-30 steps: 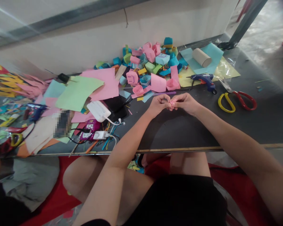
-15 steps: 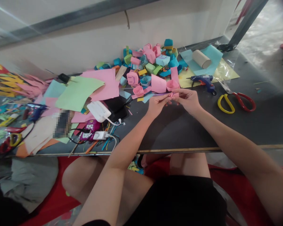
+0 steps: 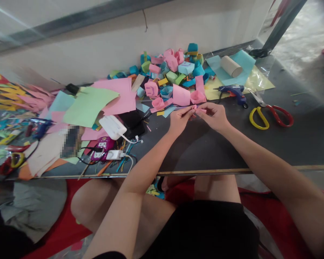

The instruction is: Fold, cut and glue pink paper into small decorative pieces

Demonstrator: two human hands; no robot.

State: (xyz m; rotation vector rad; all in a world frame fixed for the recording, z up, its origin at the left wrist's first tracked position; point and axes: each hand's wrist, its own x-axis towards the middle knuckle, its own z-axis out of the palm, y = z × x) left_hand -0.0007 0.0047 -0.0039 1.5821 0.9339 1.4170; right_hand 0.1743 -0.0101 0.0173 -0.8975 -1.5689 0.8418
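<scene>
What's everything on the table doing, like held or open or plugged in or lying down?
Left hand: pinching
Right hand: pinching
Pink paper: held between both hands
Right scissors: lying down, handles spread apart
Right glue gun: lying on its side
Tube: lying on its side
White charger: seems plugged into the purple socket
Paper pile: heaped up

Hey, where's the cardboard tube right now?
In the head view, the cardboard tube lies at the back right of the table, on a light-blue sheet, just behind a blue glue gun.
</scene>
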